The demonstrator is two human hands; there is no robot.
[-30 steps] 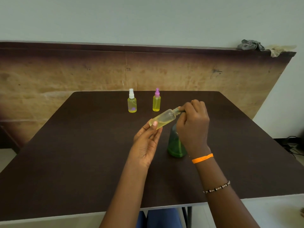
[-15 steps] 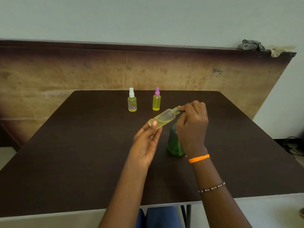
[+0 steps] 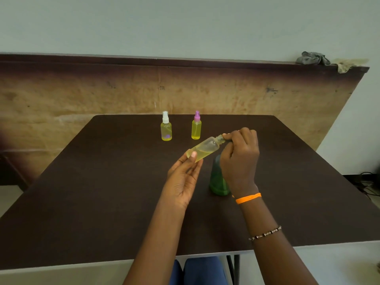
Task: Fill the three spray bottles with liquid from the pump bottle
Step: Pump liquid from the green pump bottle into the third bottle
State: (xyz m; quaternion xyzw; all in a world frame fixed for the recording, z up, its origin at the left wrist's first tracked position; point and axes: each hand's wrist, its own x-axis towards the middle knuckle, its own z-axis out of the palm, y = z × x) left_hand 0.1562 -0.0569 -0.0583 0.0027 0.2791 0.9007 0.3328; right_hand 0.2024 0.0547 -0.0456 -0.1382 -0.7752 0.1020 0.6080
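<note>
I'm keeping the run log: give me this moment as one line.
left hand: holds tilted spray bottle | right hand: pinches its neck | green pump bottle: behind right hand | two capped bottles: standing

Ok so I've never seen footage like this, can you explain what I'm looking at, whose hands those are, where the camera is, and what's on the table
There is no machine here. A person wears a camera on the head, so you look forward and down at their own two hands over a dark table.

The left hand holds a small tilted bottle of pale yellow liquid by its lower end. The right hand pinches the bottle's neck, perhaps fitting or turning its top; that part is hidden by the fingers.

Behind the right hand stands a green bottle, its top hidden.

Farther back two small spray bottles stand upright, both with yellow liquid inside: one with a white top, one with a purple top.

Rags lie on the board behind the table.
</note>
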